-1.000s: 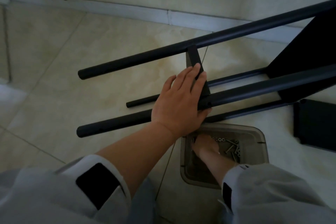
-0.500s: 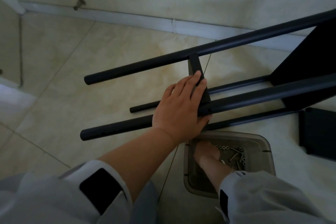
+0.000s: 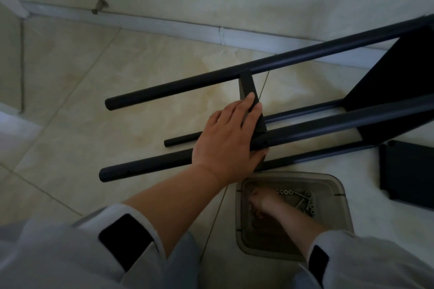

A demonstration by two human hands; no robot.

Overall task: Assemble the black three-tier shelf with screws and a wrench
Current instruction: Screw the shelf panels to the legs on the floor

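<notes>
The black shelf frame lies on its side on the tiled floor. Its near upper pole [image 3: 145,166] and far pole [image 3: 187,84] run from left to upper right, joined by a thin black shelf board [image 3: 250,91] seen edge-on. My left hand [image 3: 227,141] lies flat on that board and the near pole, fingers straight. My right hand [image 3: 260,204] reaches down into a clear plastic tub [image 3: 338,185] that holds several screws [image 3: 303,199]. Its fingers are down among the parts, and I cannot tell if they grip anything.
A second black shelf board [image 3: 394,82] is fixed between the poles at the right. A loose black panel [image 3: 408,171] lies on the floor at the right edge. The wall and skirting [image 3: 164,23] run close behind the frame.
My view has tilted and shifted slightly. My left hand stays on the board and pole. My right hand stays in the tub, moving a little among the screws.
</notes>
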